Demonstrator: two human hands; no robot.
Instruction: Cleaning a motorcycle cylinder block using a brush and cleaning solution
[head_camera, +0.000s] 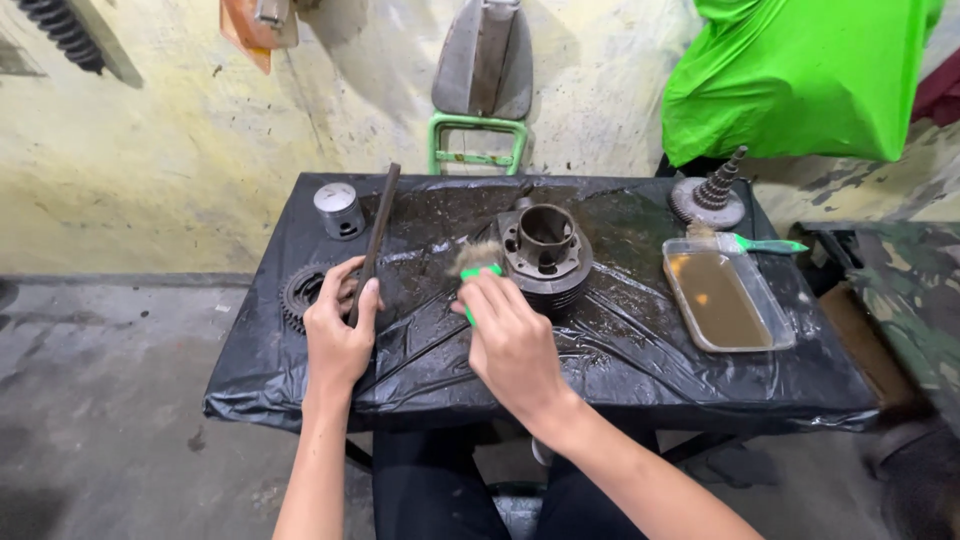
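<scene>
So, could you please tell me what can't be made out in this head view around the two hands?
- Sprocket: partly hidden behind the left hand.
- Green brush handle: mostly covered by the right hand.
- Engine cylinder: its bore is too dark to see inside.
- Tray: murky brown liquid hides its bottom.

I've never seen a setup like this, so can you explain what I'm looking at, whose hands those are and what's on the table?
One picture, from a camera worn on a person's head, looking down at their own bare hands. The left hand holds a long dark bar. The right hand holds a green-handled brush against a metal engine cylinder. All this sits on a table covered in black plastic sheet, beside a piston, a toothed sprocket, a stepped gear stack, and a tray of brownish liquid with a second brush.
</scene>
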